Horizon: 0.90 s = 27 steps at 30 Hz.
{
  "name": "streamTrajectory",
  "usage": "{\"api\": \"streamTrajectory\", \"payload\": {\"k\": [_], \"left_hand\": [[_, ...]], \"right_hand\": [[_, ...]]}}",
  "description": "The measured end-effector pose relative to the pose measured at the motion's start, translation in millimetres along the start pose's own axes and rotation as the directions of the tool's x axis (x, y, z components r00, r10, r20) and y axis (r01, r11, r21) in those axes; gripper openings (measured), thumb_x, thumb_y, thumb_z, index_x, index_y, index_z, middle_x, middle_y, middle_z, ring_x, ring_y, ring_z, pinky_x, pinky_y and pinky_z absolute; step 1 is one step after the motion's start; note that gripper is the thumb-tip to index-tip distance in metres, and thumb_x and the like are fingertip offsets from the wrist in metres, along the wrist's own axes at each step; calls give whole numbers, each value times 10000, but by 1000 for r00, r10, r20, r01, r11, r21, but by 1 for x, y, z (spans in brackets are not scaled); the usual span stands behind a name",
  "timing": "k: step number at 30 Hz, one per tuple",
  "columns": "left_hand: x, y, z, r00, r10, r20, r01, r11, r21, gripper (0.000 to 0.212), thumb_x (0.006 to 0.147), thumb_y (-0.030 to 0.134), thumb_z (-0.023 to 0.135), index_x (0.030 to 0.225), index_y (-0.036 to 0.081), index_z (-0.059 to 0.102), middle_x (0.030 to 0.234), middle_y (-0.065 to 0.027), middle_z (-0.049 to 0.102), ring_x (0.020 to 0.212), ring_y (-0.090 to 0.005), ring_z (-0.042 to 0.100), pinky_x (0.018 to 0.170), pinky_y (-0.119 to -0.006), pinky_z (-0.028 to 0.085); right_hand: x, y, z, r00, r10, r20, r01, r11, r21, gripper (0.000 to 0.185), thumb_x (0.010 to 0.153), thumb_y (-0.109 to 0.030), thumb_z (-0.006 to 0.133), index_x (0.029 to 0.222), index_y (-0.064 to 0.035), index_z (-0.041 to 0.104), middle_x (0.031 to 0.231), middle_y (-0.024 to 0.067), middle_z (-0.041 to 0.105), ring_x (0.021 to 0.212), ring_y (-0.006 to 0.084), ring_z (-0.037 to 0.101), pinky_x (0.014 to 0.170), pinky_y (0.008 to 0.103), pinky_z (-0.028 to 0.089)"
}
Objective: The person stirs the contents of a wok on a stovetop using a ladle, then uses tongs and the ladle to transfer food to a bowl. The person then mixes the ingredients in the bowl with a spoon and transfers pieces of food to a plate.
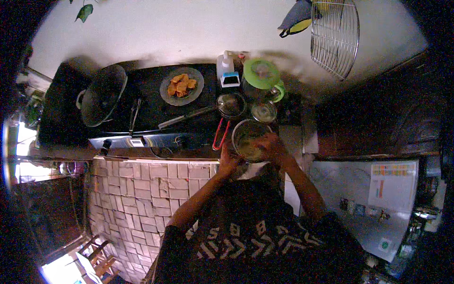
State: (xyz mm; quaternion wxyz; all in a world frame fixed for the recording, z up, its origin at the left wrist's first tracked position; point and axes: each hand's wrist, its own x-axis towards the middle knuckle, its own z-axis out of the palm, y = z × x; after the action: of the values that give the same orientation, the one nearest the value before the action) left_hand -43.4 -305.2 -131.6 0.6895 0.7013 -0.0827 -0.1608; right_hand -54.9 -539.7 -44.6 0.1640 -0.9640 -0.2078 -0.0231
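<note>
In front of my body stands a round bowl (244, 133) with pale contents. My right hand (269, 145) reaches over its right side, fingers bent down into it; whether they grip anything is too dark to tell. My left hand (230, 159) is at the bowl's lower left edge, close to a dim rounded vessel; its grip is unclear. Just beyond the bowl are a small glass dish (264, 112) and a pan or strainer (232, 106). A red looped handle (221, 134) lies left of the bowl. Behind them stands a jug with a green lid (261, 73).
Pieces of browned food (181, 85) lie on a glass plate (164, 93) on the dark stove. Farther left are tongs (134, 115) and a wok (103, 96). A white pump bottle (225, 65) stands near the wall. A wire rack (335, 39) hangs at upper right.
</note>
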Motion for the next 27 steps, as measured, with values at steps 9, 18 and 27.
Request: {"api": "streamTrajectory", "payload": {"k": [9, 18, 27], "left_hand": [[-5, -25, -9, 991, -118, 55, 130, 930, -345, 663, 823, 60, 806, 1397, -1, 478, 1284, -137, 652, 1107, -241, 661, 945, -384, 573], [-13, -8, -11, 994, -103, 29, 107, 930, -353, 631, 824, 75, 815, 1371, -7, 511, 1244, -131, 673, 1049, -215, 667, 869, -363, 585], [-23, 28, -14, 981, -190, 44, 195, 952, -235, 613, 801, 79, 832, 1335, -5, 543, 1162, -139, 702, 1025, -233, 682, 859, -382, 587]], "right_hand": [[-13, 15, -31, 997, -24, 77, 36, 987, -157, 317, 819, -136, 691, 1125, -193, 753, 984, 57, 758, 743, 309, 606, 725, 428, 528], [0, 22, -48, 994, 39, 104, -18, 980, -198, 276, 910, -214, 666, 1170, -170, 748, 936, 115, 744, 765, 342, 657, 716, 506, 524], [-12, 9, -17, 949, 315, -27, -308, 941, 137, 289, 1018, -298, 573, 1130, -105, 757, 954, 181, 747, 850, 377, 702, 750, 484, 554]]}}
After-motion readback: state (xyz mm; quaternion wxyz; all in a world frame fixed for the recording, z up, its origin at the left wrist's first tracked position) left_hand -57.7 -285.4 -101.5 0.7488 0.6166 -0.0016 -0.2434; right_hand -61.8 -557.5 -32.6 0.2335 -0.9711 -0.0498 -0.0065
